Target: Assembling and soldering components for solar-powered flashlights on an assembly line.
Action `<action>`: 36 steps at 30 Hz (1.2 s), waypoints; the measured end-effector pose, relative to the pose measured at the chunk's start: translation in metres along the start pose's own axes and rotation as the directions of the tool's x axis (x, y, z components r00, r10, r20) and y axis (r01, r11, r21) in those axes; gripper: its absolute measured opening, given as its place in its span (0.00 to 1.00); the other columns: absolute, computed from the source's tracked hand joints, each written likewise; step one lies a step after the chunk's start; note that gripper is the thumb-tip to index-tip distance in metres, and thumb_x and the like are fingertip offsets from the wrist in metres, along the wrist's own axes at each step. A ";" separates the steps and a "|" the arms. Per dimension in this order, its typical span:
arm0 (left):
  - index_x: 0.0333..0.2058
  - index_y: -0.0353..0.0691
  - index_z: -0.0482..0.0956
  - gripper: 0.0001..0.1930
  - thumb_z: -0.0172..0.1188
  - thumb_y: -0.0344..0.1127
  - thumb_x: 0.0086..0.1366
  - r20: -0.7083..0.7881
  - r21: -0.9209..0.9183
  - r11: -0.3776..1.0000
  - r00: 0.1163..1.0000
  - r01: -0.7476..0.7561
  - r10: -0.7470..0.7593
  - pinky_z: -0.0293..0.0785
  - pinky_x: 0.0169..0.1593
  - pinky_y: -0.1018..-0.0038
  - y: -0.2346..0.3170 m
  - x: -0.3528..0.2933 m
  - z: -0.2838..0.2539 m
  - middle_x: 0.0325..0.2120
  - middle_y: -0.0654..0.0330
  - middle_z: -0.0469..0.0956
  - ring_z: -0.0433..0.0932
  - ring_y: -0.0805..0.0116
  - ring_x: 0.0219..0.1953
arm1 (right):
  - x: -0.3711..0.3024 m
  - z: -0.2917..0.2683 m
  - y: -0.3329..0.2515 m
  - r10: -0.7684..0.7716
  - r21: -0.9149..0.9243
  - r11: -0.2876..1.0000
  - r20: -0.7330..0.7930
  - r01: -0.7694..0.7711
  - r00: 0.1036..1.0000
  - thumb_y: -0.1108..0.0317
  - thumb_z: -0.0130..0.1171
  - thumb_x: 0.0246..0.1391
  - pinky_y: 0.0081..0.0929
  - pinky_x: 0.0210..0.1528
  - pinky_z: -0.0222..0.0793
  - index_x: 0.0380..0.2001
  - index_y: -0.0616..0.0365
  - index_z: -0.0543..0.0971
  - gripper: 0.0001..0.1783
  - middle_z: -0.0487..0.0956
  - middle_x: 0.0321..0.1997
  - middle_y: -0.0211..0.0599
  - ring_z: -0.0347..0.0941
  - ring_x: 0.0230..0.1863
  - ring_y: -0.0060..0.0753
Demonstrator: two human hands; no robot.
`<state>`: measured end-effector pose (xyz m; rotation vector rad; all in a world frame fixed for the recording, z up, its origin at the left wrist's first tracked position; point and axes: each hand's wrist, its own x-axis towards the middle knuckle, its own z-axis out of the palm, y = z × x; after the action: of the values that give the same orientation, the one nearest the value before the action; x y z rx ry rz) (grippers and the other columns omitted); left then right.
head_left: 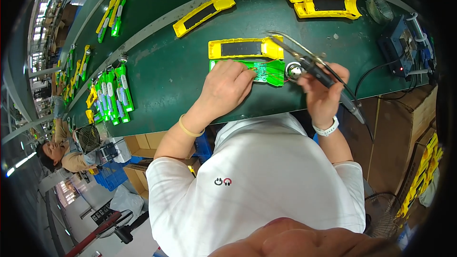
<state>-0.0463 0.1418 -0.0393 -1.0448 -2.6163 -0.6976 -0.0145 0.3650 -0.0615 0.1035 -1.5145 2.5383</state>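
My left hand (pixel 226 85) rests with bent fingers over the left half of a green flashlight casing (pixel 275 77), fingertips beside its small circuit board (pixel 260 72). What lies under the fingers is hidden. Thin wires run from the board to a round silver lamp head (pixel 293 70) at the casing's right end. Wrapped round a soldering iron (pixel 325 77), my right hand (pixel 323 90) is raised right of the casing. What looks like a pair of metal tweezers (pixel 297 44) also sticks out from this hand. Just beyond the casing lies a yellow half shell (pixel 242 48) with a black panel.
Another yellow shell (pixel 204 13) lies farther off, and several more are piled at the back right (pixel 328 7). A soldering station (pixel 402 47) stands at the right. Several green casings (pixel 112 96) lie together at left. A co-worker (pixel 71 154) sits at far left.
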 end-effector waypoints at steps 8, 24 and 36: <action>0.26 0.41 0.75 0.06 0.61 0.28 0.48 0.007 -0.008 0.999 0.999 -0.038 0.038 0.67 0.30 0.70 -0.002 0.003 0.000 0.23 0.62 0.69 0.70 0.64 0.26 | -0.016 -0.031 -0.003 -0.011 -0.329 0.943 0.133 0.054 0.991 0.71 0.60 0.49 0.17 0.25 0.58 0.31 0.58 0.61 0.16 0.67 0.24 0.31 0.60 0.23 0.18; 0.27 0.43 0.77 0.09 0.65 0.27 0.44 0.053 0.021 1.000 0.998 -0.023 0.021 0.68 0.28 0.73 0.000 0.005 -0.004 0.23 0.63 0.70 0.71 0.66 0.26 | -0.008 -0.035 0.000 -0.027 -0.088 0.996 -0.024 0.025 0.999 0.57 0.50 0.57 0.21 0.27 0.66 0.38 0.57 0.62 0.16 0.69 0.36 0.39 0.68 0.27 0.26; 0.31 0.41 0.76 0.10 0.64 0.31 0.47 -0.159 -0.188 0.982 0.987 -0.015 -0.015 0.63 0.35 0.68 0.013 0.025 0.021 0.26 0.62 0.72 0.70 0.61 0.31 | 0.012 0.031 0.006 0.057 0.366 0.925 0.132 -0.102 0.990 0.48 0.39 0.61 0.44 0.40 0.74 0.48 0.53 0.55 0.22 0.69 0.44 0.49 0.73 0.40 0.50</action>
<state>-0.0562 0.1755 -0.0428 -0.9930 -2.4505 -1.0022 -0.0289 0.3362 -0.0501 0.2541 -1.0698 2.9036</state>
